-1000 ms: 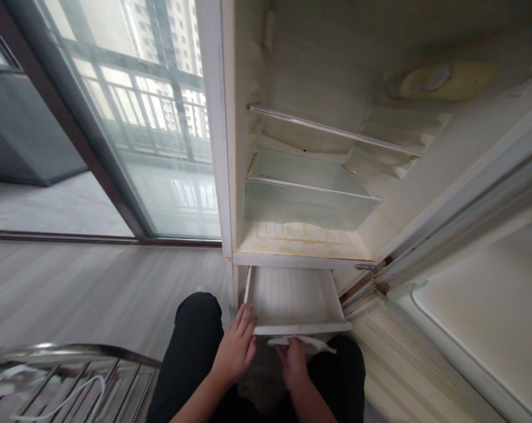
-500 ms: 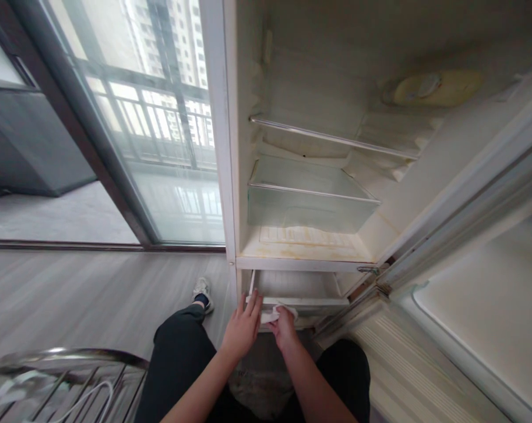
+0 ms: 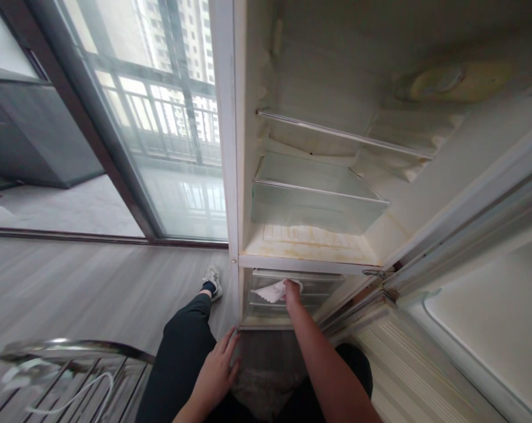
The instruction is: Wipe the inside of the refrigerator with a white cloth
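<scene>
My right hand (image 3: pixel 294 291) is closed round a crumpled white cloth or paper towel (image 3: pixel 272 292), whose loose end spreads to the left. It is held against or just before the front of a clear drawer (image 3: pixel 323 286) in the lower fridge compartment. My left hand (image 3: pixel 218 365) holds nothing. Its fingers are apart, with the fingertips near the bottom left corner of the fridge frame (image 3: pixel 266 324). Above, the upper compartment stands open with a glass shelf (image 3: pixel 345 134) and a clear bin (image 3: pixel 318 205) over a yellow-stained floor (image 3: pixel 310 244).
At the right, the fridge doors (image 3: pixel 481 305) stand open, with a hinge (image 3: pixel 375 273) between them. A metal-railed rack (image 3: pixel 76 346) with a white cable is at lower left. Beyond the wooden floor (image 3: pixel 93 288) is a sliding glass door (image 3: pixel 181 194).
The lower drawer has gone from pulled out to pushed in. My left hand has left its edge and dropped toward me. My right hand has moved forward with the cloth to the drawer front.
</scene>
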`<state>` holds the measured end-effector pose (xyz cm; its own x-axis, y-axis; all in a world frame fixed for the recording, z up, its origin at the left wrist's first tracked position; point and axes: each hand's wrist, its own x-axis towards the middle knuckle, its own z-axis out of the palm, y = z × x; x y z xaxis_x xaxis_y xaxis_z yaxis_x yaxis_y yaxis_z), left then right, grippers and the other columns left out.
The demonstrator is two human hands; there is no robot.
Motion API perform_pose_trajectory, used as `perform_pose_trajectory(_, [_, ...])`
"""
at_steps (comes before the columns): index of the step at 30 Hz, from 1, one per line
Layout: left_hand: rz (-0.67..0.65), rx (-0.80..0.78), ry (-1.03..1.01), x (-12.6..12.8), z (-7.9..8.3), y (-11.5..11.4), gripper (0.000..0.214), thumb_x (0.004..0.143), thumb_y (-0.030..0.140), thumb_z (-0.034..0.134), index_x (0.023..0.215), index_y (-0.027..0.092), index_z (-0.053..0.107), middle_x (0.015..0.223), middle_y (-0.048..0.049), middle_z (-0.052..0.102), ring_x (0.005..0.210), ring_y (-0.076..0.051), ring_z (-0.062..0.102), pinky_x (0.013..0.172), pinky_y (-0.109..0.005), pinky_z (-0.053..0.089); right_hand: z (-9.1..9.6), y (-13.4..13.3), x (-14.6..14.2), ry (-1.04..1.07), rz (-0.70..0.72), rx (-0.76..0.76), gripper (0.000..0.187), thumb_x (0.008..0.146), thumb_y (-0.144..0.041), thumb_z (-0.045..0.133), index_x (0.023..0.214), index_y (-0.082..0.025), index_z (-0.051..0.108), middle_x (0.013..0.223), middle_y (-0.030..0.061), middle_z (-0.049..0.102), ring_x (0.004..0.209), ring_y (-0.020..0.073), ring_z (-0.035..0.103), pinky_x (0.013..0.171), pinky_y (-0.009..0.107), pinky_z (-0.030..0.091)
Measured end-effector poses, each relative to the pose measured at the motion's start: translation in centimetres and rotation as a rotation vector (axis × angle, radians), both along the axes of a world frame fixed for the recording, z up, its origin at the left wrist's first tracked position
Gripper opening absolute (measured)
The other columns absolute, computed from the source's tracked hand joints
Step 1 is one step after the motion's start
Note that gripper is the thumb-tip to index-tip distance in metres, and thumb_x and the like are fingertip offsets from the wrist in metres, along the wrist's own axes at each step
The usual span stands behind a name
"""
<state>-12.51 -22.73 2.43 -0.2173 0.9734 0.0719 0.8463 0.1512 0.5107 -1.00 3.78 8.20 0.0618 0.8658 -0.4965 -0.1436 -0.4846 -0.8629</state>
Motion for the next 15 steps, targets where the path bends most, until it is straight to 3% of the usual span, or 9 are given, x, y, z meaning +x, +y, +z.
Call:
perform_pose_trajectory(5, [0.089, 0.019, -0.038, -1.7, -1.1, -1.7, 0.043, 0.093, 0.032, 0.048, 0.132, 0.019, 0.056, 0.147, -0.0134, 0.050, 0.132, -0.029, 0.053, 0.109, -0.047, 0.046, 0.6, -3.9, -3.5, 0.128, 0.110, -0.081, 0.010, 0.085, -0.026, 0.054, 0.082, -0.017, 0.058, 0.068, 0.0004, 0.066, 0.056, 0.0149, 0.063, 0.052, 0.025, 0.050])
perform_pose_trajectory(10, [0.043, 0.057, -0.040, -1.4, -0.2, -0.4, 0.043, 0.093, 0.030, 0.047, 0.135, 0.020, 0.054, 0.145, -0.0137, 0.053, 0.129, -0.029, 0.055, 0.107, -0.047, 0.049, 1.5, -6.0, -8.8, 0.216, 0.209, -0.154, 0.014, 0.088, -0.028, 0.057, 0.091, -0.016, 0.062, 0.076, 0.0024, 0.069, 0.065, 0.0166, 0.067, 0.060, 0.028, 0.055])
perform_pose_trajectory(13, [0.033, 0.098, -0.048, -0.8, 0.3, 0.4, 0.044, 0.093, 0.028, 0.048, 0.137, 0.022, 0.051, 0.145, -0.0131, 0.052, 0.131, -0.028, 0.054, 0.109, -0.047, 0.047, 1.5, -5.9, -9.5, 0.200, 0.168, -0.159, 0.018, 0.090, -0.034, 0.055, 0.092, -0.018, 0.062, 0.080, 0.0020, 0.069, 0.067, 0.0155, 0.066, 0.057, 0.025, 0.052])
perform_pose_trajectory(15, [0.019, 0.111, -0.058, -0.8, 0.3, 0.5, 0.045, 0.094, 0.029, 0.048, 0.138, 0.022, 0.050, 0.145, -0.0127, 0.052, 0.132, -0.027, 0.053, 0.110, -0.047, 0.046, 1.3, -5.0, -8.1, 0.100, 0.079, -0.106, 0.026, 0.092, -0.039, 0.049, 0.091, -0.017, 0.063, 0.084, 0.0049, 0.071, 0.071, 0.0172, 0.068, 0.058, 0.026, 0.053])
